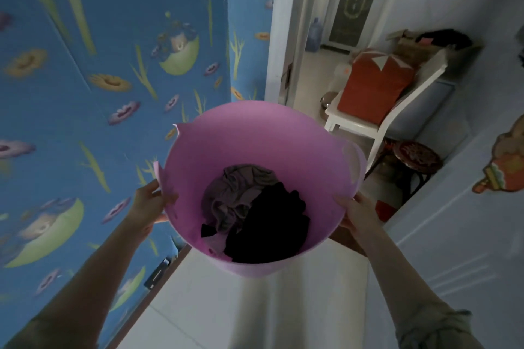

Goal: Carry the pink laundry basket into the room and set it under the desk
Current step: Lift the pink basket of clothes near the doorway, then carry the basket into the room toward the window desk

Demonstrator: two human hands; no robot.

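Note:
The pink laundry basket [249, 139] hangs in front of me above a pale tiled floor, held off the ground. Grey and black clothes [255, 212] lie in its bottom. My left hand [150, 202] grips the basket's left rim, thumb over the edge. My right hand [358, 211] grips the right rim just below the cut-out handle. No desk is in view.
A blue flowered wall [113, 79] runs close along my left. Ahead is an open doorway [323, 37] with a water jug beyond. A white chair [377, 122] with an orange cushion and a dark round stool [416, 159] stand at the right, beside a white door [467, 221].

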